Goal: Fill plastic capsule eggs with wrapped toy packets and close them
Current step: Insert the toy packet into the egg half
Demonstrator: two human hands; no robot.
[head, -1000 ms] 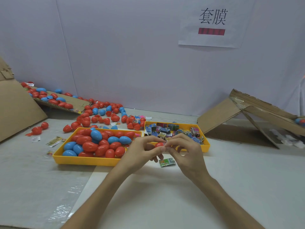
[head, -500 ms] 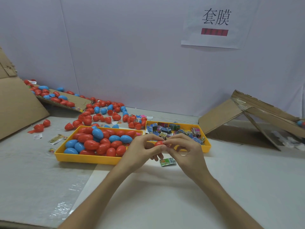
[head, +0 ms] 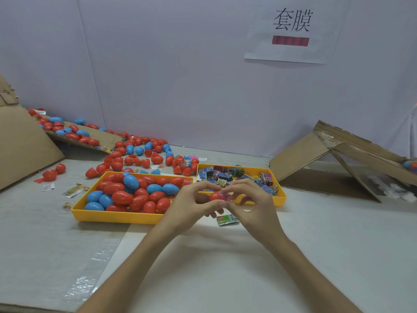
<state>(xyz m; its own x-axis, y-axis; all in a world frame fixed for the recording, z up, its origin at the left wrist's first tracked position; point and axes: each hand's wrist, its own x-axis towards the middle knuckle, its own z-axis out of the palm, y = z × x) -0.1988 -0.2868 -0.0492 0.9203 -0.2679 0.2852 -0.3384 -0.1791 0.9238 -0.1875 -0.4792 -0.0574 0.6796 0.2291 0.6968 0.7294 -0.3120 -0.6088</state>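
**A:** Status of the hands?

**B:** Both meet above the counter (head: 225,267), over the near rim of the packet tray (head: 281,197). The left hand (head: 191,204) has its grip pinched round a red egg (head: 215,196). The right hand (head: 252,199) pinches a pink packet (head: 226,196) at the egg's open mouth.

**A:** Change against a second ago?

**B:** Then only red shell showed between the fingertips. Now the pink wrapper shows beside it, touching the shell. The hands have held their position. My reading: the packet is going in, and closing is not yet done.

**A:** The other half of the shell?

**B:** Cannot tell. Fingers hide it.

**A:** Surroundings?

**B:** The egg tray (head: 117,216) sits just left of the hands, heaped with red and blue eggs. A green packet (head: 227,220) lies loose on the counter right under the hands. Loose eggs (head: 137,152) are scattered toward the wall. Folded cardboard (head: 300,154) stands well off to the right.

**A:** Obstructions?

**B:** None between the hands and the trays. The green packet is near the fingers but apart from them. The risk, as I judge it, is a wrapper corner caught in the seam, which would stop the shell snapping shut.
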